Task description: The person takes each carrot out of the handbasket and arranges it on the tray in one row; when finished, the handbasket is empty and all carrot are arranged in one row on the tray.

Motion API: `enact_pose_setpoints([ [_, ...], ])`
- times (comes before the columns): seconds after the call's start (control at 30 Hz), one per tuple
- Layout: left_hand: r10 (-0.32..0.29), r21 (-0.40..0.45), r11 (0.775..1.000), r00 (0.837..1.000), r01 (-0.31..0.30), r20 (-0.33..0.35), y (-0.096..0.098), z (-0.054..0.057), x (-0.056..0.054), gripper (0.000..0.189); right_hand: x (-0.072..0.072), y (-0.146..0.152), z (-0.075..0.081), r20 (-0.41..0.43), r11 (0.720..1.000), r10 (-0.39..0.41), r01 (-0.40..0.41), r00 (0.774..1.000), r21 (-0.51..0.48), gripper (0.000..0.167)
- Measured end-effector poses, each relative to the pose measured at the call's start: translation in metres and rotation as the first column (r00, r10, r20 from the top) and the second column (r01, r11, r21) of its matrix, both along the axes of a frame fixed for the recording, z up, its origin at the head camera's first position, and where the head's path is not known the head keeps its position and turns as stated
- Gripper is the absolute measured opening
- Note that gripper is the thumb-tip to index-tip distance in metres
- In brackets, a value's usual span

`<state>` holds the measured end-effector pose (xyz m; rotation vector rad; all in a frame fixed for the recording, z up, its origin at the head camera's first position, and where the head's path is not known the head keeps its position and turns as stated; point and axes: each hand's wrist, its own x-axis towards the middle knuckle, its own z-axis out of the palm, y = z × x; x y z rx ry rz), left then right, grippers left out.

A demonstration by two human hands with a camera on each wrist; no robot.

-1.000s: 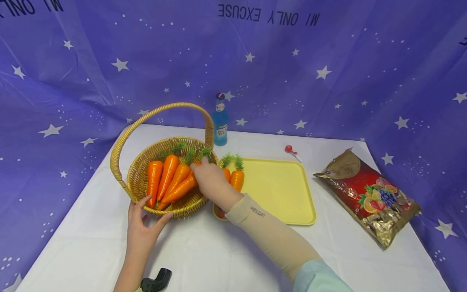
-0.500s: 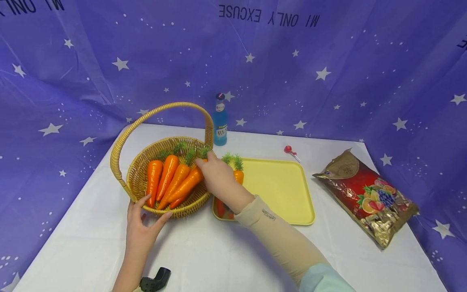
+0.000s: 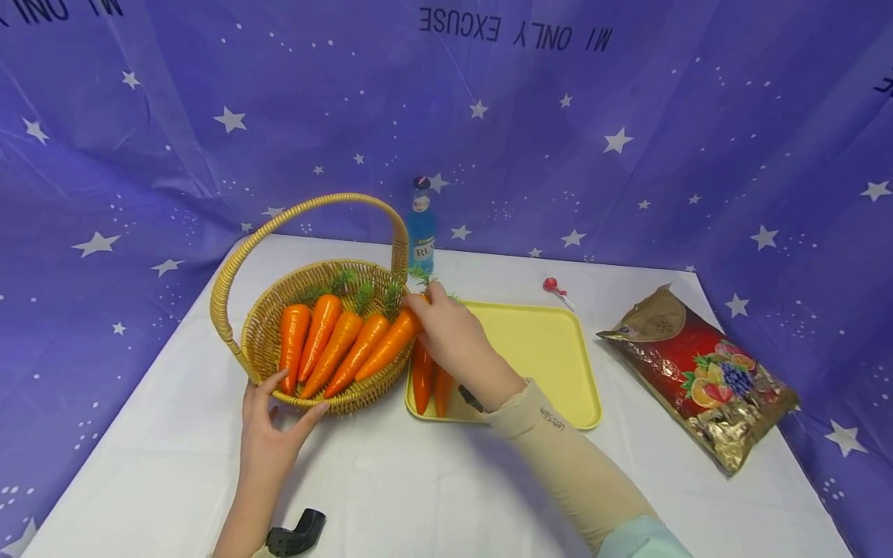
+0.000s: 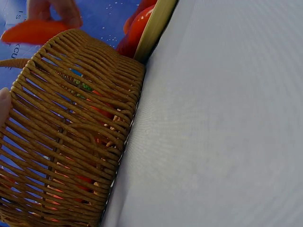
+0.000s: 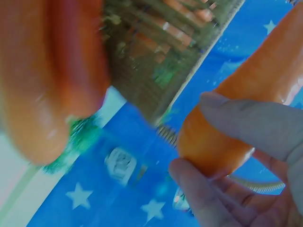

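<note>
My right hand (image 3: 453, 329) pinches an orange toy carrot (image 3: 391, 345) by its thick end, above the right rim of a wicker basket (image 3: 279, 291). In the right wrist view, the thumb and fingers close round that carrot (image 5: 203, 146). Its tip still slants over the inside of the basket. Several other carrots (image 3: 335, 353) with green tops lie side by side in there. My left hand (image 3: 268, 430) touches the basket's front rim, thumb and a finger spread apart. A fingertip (image 4: 4, 106) shows against the wicker in the left wrist view.
Right of the basket, a yellow tray (image 3: 537, 360) bears carrots (image 3: 422, 380), partly hidden by my right hand. A blue bottle (image 3: 422, 232) stands behind. A red lollipop (image 3: 551, 285) lies beyond the tray, and a red-gold bag (image 3: 705, 380) at the right. The basket's tall handle (image 3: 307, 208) arches overhead.
My right hand has moved rightward from inside the basket to its right rim, bringing the carrot along. My left hand and the basket have stayed in place.
</note>
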<state>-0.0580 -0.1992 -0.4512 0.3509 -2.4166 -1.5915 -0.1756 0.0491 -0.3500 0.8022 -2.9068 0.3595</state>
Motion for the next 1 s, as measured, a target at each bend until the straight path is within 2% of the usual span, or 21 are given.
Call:
enact_pose_setpoints([
  [0.17, 0.005, -0.003, 1.000, 1.000, -0.005, -0.005, -0.001, -0.001, 0.000, 0.078, -0.004, 0.034, -0.011, -0.008, 0.997, -0.025, 0.024, 1.000, -0.076, 0.045],
  [0.33, 0.007, -0.003, 1.000, 1.000, -0.007, -0.011, -0.001, -0.001, 0.000, 0.078, -0.005, 0.068, -0.026, -0.022, 0.992, -0.080, 0.078, 0.997, -0.101, 0.048],
  [0.47, 0.009, -0.004, 1.000, 1.000, -0.009, -0.014, -0.001, -0.001, -0.001, 0.077, -0.004, 0.091, -0.040, -0.053, 0.990, -0.090, 0.083, 0.995, -0.115, 0.049],
  [0.73, 0.011, -0.002, 1.000, 1.000, -0.011, -0.020, -0.001, -0.001, -0.001, 0.077, -0.003, 0.115, -0.068, -0.055, 0.994, -0.025, 0.020, 0.998, -0.107, 0.047],
  [0.87, 0.009, 0.005, 1.000, 1.000, -0.009, -0.021, -0.001, -0.001, -0.001, 0.077, -0.007, 0.116, -0.072, -0.078, 0.995, 0.017, -0.025, 0.997, -0.099, 0.043],
  [1.0, 0.004, 0.004, 1.000, 1.000, -0.004, -0.017, -0.001, -0.001, -0.002, 0.077, -0.010, 0.112, -0.072, -0.066, 0.996, 0.074, -0.077, 0.995, -0.042, 0.032],
])
